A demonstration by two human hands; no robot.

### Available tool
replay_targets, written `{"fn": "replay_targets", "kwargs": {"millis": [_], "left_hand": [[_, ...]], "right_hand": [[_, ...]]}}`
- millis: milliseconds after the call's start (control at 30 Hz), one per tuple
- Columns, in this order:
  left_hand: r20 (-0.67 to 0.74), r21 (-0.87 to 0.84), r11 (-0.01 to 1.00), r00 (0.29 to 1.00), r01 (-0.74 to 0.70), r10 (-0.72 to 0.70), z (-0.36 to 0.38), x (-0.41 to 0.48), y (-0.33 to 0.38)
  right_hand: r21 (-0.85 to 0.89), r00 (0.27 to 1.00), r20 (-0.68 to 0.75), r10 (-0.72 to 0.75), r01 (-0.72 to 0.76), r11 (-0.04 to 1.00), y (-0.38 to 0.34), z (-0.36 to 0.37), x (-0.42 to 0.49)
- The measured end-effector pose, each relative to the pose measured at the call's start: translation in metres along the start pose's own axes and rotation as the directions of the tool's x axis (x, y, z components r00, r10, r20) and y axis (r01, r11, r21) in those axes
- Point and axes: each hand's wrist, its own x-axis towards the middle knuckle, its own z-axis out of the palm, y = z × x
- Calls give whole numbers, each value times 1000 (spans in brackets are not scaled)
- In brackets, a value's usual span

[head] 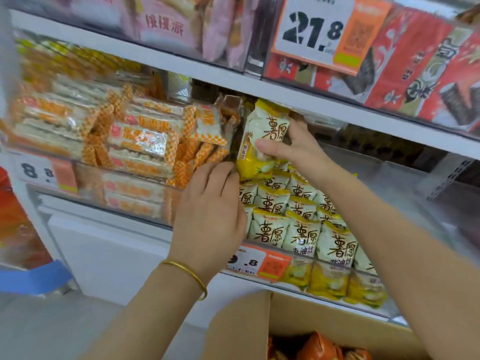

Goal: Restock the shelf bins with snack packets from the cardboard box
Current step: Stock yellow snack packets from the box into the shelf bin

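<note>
Snack packet (261,141): white top with brown characters and a yellow lower half, puffy, upright. It sits in your right hand (293,149), thumb across the front and fingers wrapped round its right side, a firm pinch. It's at the back of the bin (285,266), above the stock.

Under that hand the clear bin holds stacked packets (301,229) of the same print, upright in rows and leaning toward you. Front row presses on the front wall, next to the price label (249,261).

Your left hand (210,203) is just left of the packet, fingers curled over the clear divider (235,141) between this bin and the neighbouring bin (85,165). There's a gold bangle (189,274) on that wrist. Left of that hand, the neighbouring bin is piled with orange-checked packets (140,141) lying flat, heaped above its front wall.

Below both wrists is the cardboard box (241,326), flap up, with orange packets (317,346) inside.

Edges: the packet's top sits right under the white shelf edge (233,81), so it's tight overhead. The divider is tight on the packet's left. Right of your right hand the bay opens onto bare white shelf floor (405,183).

Above the shelf edge are red packets (415,68) and a 21.8 price card (311,29).
</note>
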Motion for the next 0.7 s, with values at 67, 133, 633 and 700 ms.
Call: {"fn": "replay_targets", "kwargs": {"millis": [67, 133, 633, 700], "left_hand": [[-21, 1, 1000, 1000, 4, -4, 0, 1, 2], [-20, -14, 1000, 1000, 12, -12, 0, 0, 4], [-35, -69, 997, 999, 35, -37, 6, -1, 6], [-37, -70, 997, 999, 34, -37, 6, -1, 6]], "right_hand": [[11, 999, 5, 33, -33, 999, 3, 4, 12], [95, 996, 51, 79, -84, 992, 5, 7, 20], [498, 987, -40, 156, -116, 859, 11, 10, -2], [500, 985, -74, 156, -99, 861, 9, 11, -7]]}}
